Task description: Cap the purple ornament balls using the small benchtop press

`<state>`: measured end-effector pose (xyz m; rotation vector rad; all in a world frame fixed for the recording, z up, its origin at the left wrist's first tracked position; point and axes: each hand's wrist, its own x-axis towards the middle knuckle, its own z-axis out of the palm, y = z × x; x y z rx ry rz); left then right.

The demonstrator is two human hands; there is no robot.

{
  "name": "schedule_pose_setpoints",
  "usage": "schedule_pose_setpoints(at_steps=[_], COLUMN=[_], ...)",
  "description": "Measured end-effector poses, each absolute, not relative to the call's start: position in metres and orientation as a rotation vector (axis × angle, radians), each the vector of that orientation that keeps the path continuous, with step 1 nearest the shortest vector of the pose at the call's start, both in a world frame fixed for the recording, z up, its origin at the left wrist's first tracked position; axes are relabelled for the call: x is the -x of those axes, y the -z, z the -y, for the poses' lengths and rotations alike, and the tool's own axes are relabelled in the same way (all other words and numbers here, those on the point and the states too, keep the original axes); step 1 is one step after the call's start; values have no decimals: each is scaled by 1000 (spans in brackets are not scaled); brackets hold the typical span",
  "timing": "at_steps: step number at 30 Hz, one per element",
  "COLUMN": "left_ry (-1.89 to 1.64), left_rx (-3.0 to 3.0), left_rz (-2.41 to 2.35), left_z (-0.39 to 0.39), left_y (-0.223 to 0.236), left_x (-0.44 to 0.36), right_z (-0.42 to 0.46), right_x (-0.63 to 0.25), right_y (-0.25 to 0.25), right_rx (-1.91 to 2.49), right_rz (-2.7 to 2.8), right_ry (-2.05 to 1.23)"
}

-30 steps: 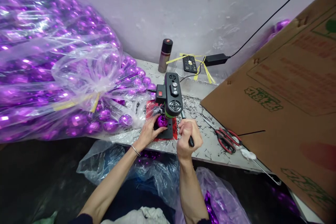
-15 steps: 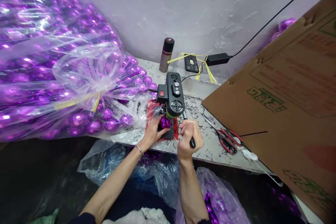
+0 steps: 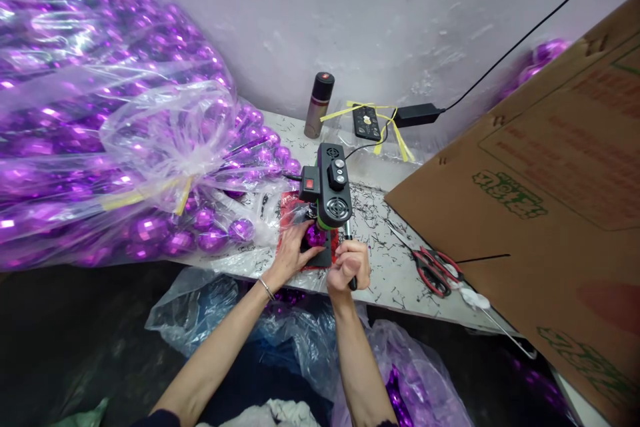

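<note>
A small black bench press with round vents and a red switch stands on the white bench. Under its head sits a shiny purple ball, on the black base plate. My left hand grips this ball between thumb and fingers from the left. Wrapped round the press's black-ended lever is my right hand, closed, just right of the base. A red sheet lies beneath the press. The ball's top is partly hidden by the press head.
A big clear bag of purple balls covers the bench's left. A spray can, a phone and a black power adapter stand or lie behind. Scissors lie right, beside a large cardboard box. Short black bits litter the bench.
My right hand has swung the lever down and to the left, nearer the base. My left hand stays on the ball under the press. The view has shifted slightly.
</note>
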<state>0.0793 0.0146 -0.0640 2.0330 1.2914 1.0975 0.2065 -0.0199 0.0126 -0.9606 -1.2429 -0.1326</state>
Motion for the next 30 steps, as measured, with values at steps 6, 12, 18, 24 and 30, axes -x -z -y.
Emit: schedule_pose_setpoints(at_steps=[6,12,18,24,30], left_ry=[-1120,-1131,-1171,-1218,-1219], left_rx=[-2038,-2047,-2050,-2063,-2220], left_rz=[-1282,-1273,-1247,-1202,-1254], left_z=[-16,-18,-23,-14,48], left_y=[64,64,65,63,52], left_x=[-80,-80,-82,-79,-36], right_z=[17,15,15,19,26], right_x=[-205,-202,-202,-212,-216], right_y=[-11,-6,-4,-60,-76], right_rx=[949,888,851,995,996], right_rz=[1233,1179,1210,1228,1320], right_ry=[143,47,37,-44,-69])
